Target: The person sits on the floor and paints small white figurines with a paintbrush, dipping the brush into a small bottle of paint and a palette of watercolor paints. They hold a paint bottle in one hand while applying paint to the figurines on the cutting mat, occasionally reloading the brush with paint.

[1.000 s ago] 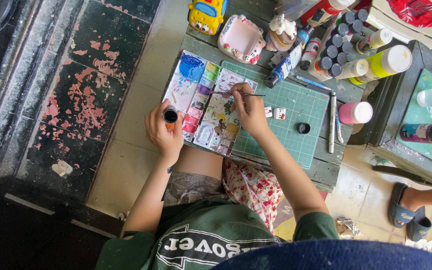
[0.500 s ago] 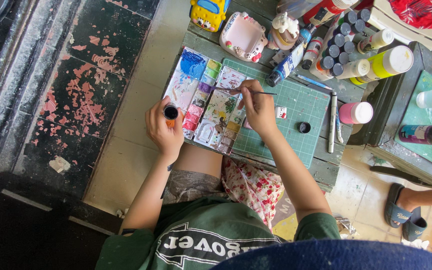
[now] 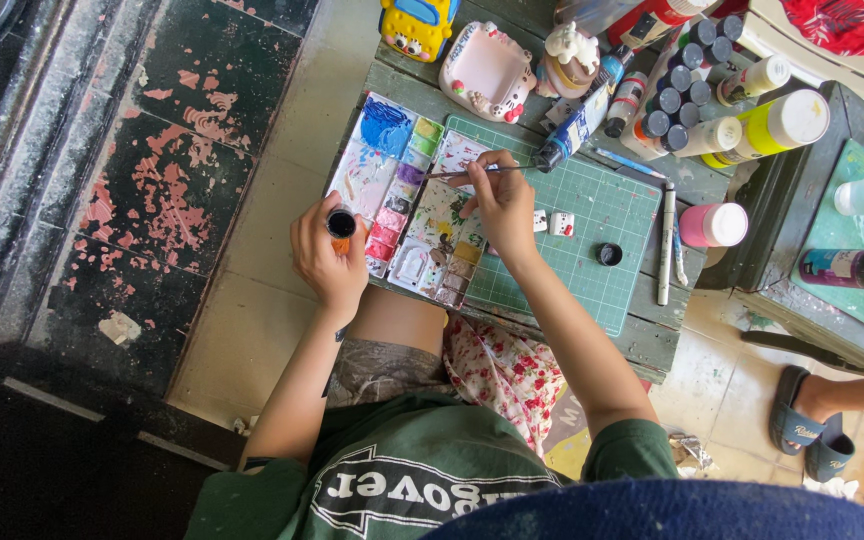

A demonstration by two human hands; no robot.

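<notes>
We see open cutting mat (image 3: 592,215) to the right of our right hand (image 3: 502,205), broken only by two small white pieces (image 3: 550,222) just beside the knuckles and a black cap (image 3: 609,254) farther out. A white pen (image 3: 665,243) lies along the mat's right edge, with a pink jar (image 3: 714,224) beyond it. Ahead, paint bottles (image 3: 687,110) and ceramic figures (image 3: 492,70) crowd the table's far side. Between our hands the paint palette (image 3: 402,200) fills the surface. Left of our left hand (image 3: 327,255), bare floor (image 3: 282,200) lies open.
</notes>
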